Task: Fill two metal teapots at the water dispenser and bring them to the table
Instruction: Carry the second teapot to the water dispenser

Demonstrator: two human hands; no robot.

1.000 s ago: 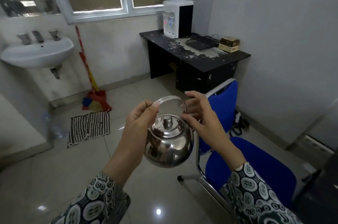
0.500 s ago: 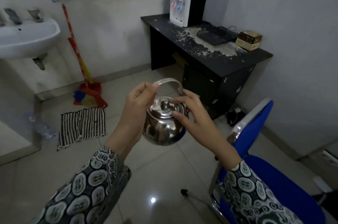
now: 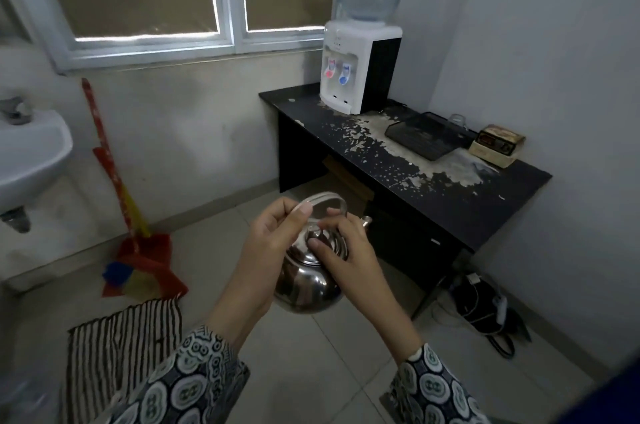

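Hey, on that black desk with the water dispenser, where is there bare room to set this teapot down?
Free: the black desk front edge and near right corner, below the tray and box; also the strip left of the water dispenser. Crowded: the back right, where tray, box and a small glass sit close together.

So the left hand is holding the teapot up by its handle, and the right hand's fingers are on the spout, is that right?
Not quite. The head view shows the left hand holding the teapot up by its handle, but the right hand's fingers are on the lid, around its knob. The spout pokes out untouched beyond that hand.
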